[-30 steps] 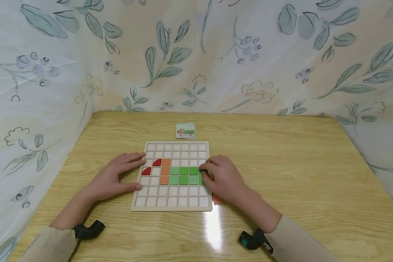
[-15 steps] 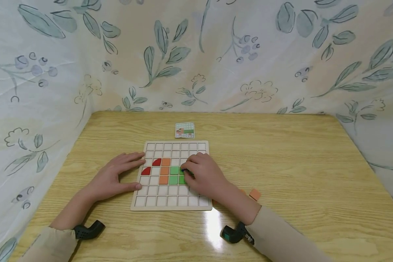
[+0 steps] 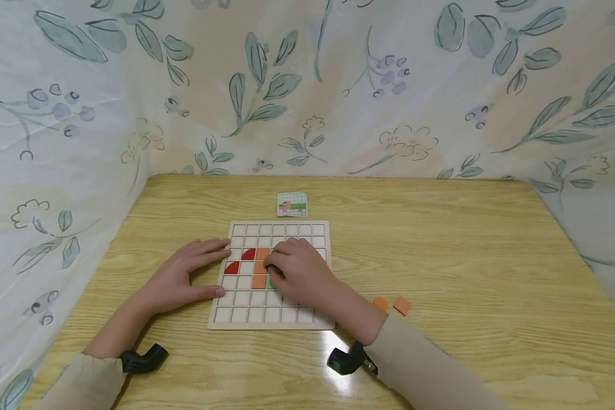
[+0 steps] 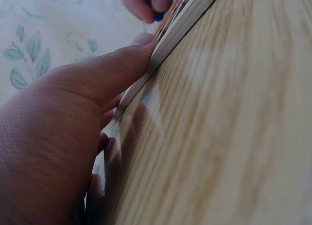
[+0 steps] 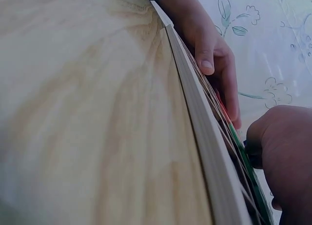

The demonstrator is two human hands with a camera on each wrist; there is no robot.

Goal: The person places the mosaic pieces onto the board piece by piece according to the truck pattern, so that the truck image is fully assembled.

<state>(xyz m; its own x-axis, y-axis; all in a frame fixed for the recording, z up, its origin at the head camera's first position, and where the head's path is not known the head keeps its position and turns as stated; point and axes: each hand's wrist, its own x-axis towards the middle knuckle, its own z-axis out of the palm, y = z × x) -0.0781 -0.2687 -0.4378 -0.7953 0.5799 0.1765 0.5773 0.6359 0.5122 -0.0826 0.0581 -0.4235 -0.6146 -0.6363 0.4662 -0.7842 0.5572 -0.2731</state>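
The grid board (image 3: 270, 276) lies flat on the wooden table (image 3: 441, 239), pinned between the person's two hands. No brand or writing can be read anywhere; the small pattern card (image 3: 292, 204) beyond the board's far edge shows only coloured squares.

The right hand (image 3: 297, 272) rests over the middle of the board, fingers curled down onto the tiles, with something small and dark-blue at the fingertips; whether it is pinched there I cannot tell. Just left of those fingertips sit the orange tiles (image 3: 259, 267), and further left the two red quarter-round tiles (image 3: 240, 260). One green tile (image 3: 270, 281) peeps out from under the knuckles; the rest of that row is hidden beneath the hand.

The left hand (image 3: 184, 277) lies flat and relaxed, holding nothing, its thumb (image 4: 117, 69) pressed against the board's left edge (image 4: 161, 54) and its fingertips at the rim higher up.

Behind the right wrist, off the board's near right corner, two loose orange pieces (image 3: 393, 304) lie on the table. A flowered cloth (image 3: 307, 85) hangs round the table on three sides.

A second ago the right hand was at the board's right edge, with a long run of green tiles showing; it has since slid left across that row and now covers most of it, while the left hand has stayed put
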